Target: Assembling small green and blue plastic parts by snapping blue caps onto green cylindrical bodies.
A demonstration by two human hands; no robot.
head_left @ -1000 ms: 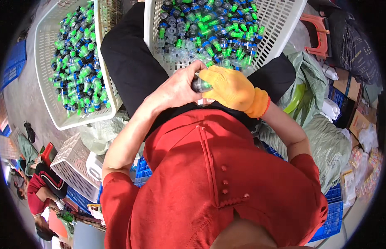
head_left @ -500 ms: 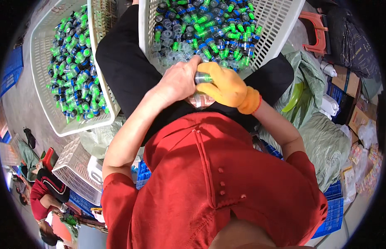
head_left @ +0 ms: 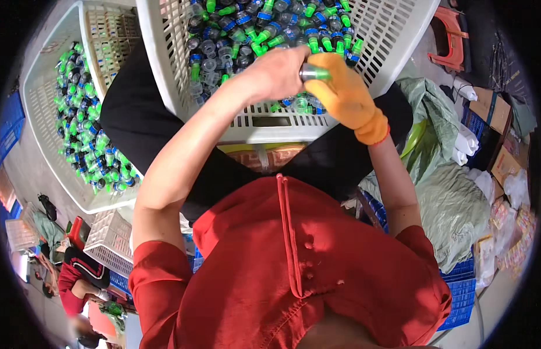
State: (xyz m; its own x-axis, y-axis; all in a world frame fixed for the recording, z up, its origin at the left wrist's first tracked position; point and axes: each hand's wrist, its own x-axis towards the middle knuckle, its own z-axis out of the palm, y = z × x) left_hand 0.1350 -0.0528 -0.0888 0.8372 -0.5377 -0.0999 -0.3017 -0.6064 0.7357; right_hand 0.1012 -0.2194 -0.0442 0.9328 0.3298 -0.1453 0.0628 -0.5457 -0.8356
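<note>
Above the near side of a white plastic basket (head_left: 247, 135), my two hands meet at a small plastic piece (head_left: 314, 72) with a green end and a dark, clear-capped end. My right hand (head_left: 343, 96), in an orange-yellow knit glove, pinches the green end between thumb and forefinger. The bare left hand (head_left: 273, 74) has its fingers curled in at the dark end; its fingertips are partly hidden. Blur softens the piece's outline. Below and beyond both hands, many similar green pieces (head_left: 270, 36) with dark and blue rings fill the basket, with loose clear caps (head_left: 209, 65) at its left.
A second white basket (head_left: 34, 125) of green pieces stands at left. On the right are an orange-red stool (head_left: 448, 38), a green-grey sack (head_left: 456, 209), cardboard boxes (head_left: 490, 107) and a blue crate (head_left: 459, 302). Another person (head_left: 75, 285) sits at lower left.
Both hands have moved away from my body and a little right, over the basket, still together at the small piece. The view has shifted, uncovering the basket's near edge.
</note>
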